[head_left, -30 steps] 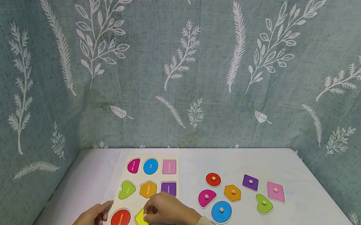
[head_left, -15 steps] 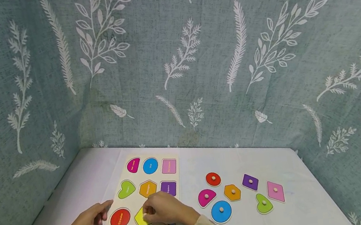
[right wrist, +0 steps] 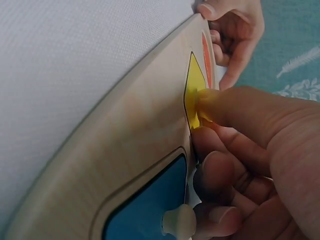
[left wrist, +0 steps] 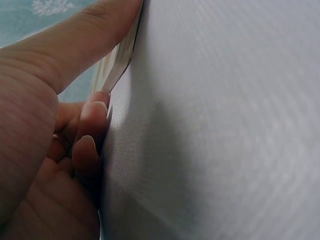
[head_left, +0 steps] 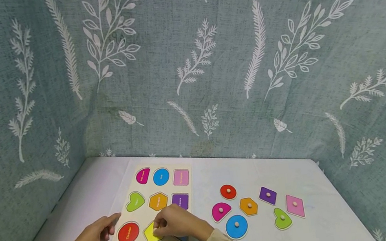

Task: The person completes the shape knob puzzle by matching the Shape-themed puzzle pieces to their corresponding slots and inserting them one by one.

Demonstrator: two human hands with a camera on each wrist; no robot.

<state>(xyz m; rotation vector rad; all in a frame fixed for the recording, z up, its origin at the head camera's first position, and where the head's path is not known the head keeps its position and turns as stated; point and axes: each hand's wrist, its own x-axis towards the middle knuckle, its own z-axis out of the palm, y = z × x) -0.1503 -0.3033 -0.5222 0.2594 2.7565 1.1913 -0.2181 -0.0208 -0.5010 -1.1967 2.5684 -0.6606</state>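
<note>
A pale wooden shape puzzle board (head_left: 143, 216) lies on the white-covered table. My left hand (head_left: 93, 239) holds its near left corner, the thumb at the front edge and curled fingers along the left side. Over the near row, my right hand (head_left: 177, 221) pinches at the yellow pentagon piece (head_left: 150, 234) with thumb and index finger; its knob is hidden behind them. The right wrist view shows the yellow piece lying level with the board. Beside it sits a blue piece (right wrist: 150, 205) with a pale knob (right wrist: 179, 222), close by the right hand's other fingertips.
Right of the board lie loose knobbed pieces: a red circle (head_left: 225, 195), magenta half round (head_left: 218, 217), orange hexagon (head_left: 246, 212), blue round (head_left: 232, 232), purple square (head_left: 264, 199), green heart (head_left: 279, 225) and pink rectangle (head_left: 297, 209). Patterned cloth walls (head_left: 165, 132) rise behind and left.
Both hands stay nearly still, the right one on the yellow piece and the left one at the board's corner. A little more of the blue piece shows beneath the right wrist.
</note>
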